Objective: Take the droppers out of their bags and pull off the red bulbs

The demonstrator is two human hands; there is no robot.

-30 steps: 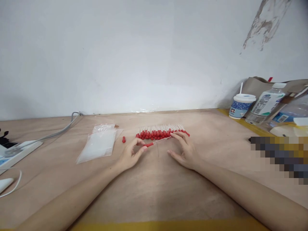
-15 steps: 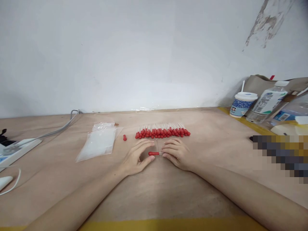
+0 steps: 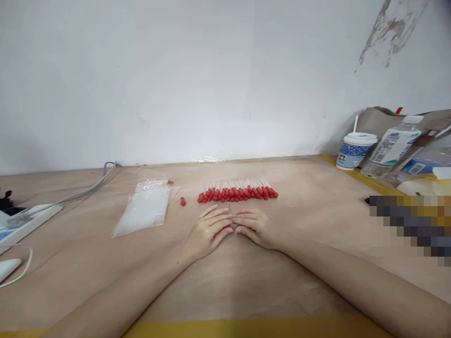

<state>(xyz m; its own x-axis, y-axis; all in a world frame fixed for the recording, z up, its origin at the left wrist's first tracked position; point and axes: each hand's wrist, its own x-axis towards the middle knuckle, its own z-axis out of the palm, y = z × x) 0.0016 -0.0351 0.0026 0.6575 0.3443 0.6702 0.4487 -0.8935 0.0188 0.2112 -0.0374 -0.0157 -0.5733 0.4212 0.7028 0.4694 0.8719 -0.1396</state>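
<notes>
My left hand (image 3: 207, 234) is closed over the red rubber bulb of a dropper (image 3: 229, 226), so only a sliver of red shows at the fingertips. My right hand (image 3: 256, 228) pinches the clear tube side of that dropper, its fingertips almost meeting the left ones. Between the hands, a thin clear tube (image 3: 229, 207) points away from me on the table. Just beyond lies a row of droppers (image 3: 237, 193), red bulbs toward me and clear stems toward the wall. One loose red bulb (image 3: 182, 201) rests to the left of the row.
Clear plastic bags (image 3: 146, 209) lie at left. Farther left are a power strip (image 3: 44, 220) and a grey cable (image 3: 88, 188). At the back right stand a paper cup (image 3: 354, 152) and a water bottle (image 3: 391, 148). Yellow tape (image 3: 225, 328) runs along the near edge.
My left hand has moved right and closed over the red bulb, which was in plain sight between its open fingers and thumb. My right hand has barely moved.
</notes>
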